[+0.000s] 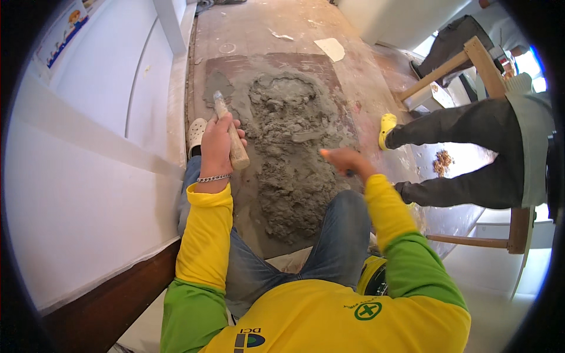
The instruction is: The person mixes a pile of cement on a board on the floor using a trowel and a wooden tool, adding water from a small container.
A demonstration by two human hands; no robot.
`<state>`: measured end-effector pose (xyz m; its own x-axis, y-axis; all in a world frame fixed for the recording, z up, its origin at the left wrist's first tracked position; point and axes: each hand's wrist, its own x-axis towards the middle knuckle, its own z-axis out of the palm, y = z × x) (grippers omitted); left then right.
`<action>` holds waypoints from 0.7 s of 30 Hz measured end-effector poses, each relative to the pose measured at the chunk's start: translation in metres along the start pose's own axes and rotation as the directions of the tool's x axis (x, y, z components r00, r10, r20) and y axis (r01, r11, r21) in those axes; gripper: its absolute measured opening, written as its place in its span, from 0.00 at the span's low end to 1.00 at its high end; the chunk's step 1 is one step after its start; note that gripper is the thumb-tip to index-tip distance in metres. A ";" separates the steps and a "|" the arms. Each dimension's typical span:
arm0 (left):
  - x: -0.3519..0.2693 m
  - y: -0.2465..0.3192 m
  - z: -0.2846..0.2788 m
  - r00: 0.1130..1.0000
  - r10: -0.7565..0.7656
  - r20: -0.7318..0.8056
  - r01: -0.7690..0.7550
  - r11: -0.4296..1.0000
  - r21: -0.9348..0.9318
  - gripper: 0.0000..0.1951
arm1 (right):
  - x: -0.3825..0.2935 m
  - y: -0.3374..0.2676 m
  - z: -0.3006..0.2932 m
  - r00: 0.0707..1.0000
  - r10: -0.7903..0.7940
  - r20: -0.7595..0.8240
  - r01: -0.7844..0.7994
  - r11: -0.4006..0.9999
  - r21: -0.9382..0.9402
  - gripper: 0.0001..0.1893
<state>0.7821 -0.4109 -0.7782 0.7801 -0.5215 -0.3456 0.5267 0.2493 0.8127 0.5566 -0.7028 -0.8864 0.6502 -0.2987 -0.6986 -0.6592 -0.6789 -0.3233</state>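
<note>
My left hand [216,139] grips the wooden handle of a trowel [234,145]. Its blade, coated in grey mortar, points away from me over the upper left of a brown board [282,61]. A wide heap of wet, lumpy mortar [295,176] covers most of that board, with a shallow watery hollow at its far end. At the heap's right side, my right hand [348,161] is closed around a slim tool handle [324,153] with an orange end; motion blur hides the rest of this tool. A flat, mortar-coated piece [306,137] lies in the heap, and I cannot tell what it is.
A white wall panel [128,88] runs close along my left. To the right stands a person in dark trousers [459,128] and a yellow clog [387,130], beside a wooden frame [441,75]. A yellow-and-black bucket [373,276] sits by my right leg. Wood shavings [442,163] lie beyond.
</note>
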 end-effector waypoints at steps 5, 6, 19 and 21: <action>0.003 -0.025 0.006 0.999 -0.021 0.029 0.022 1.000 -0.013 0.11 | 0.053 -0.040 0.081 0.932 0.287 -0.223 -0.108 0.805 0.584 0.30; 0.002 -0.034 0.010 0.998 -0.043 0.045 0.045 0.998 -0.043 0.11 | 0.056 -0.032 0.081 0.960 0.151 -0.237 -0.073 0.949 0.307 0.30; -0.015 -0.082 -0.002 0.992 -0.114 0.061 0.110 0.991 0.073 0.11 | -0.179 -0.025 0.050 0.936 -0.182 -0.302 0.145 0.979 -0.141 0.21; -0.016 -0.092 -0.013 0.991 -0.132 0.036 0.129 0.988 0.090 0.11 | -0.168 -0.035 0.079 0.946 -0.120 -0.302 0.058 0.977 -0.207 0.19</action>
<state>0.7259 -0.4149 -0.8534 0.6908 -0.5791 -0.4329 0.5900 0.1055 0.8005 0.4405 -0.5761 -0.8080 0.8079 -0.4036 -0.4294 -0.5282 -0.8190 -0.2239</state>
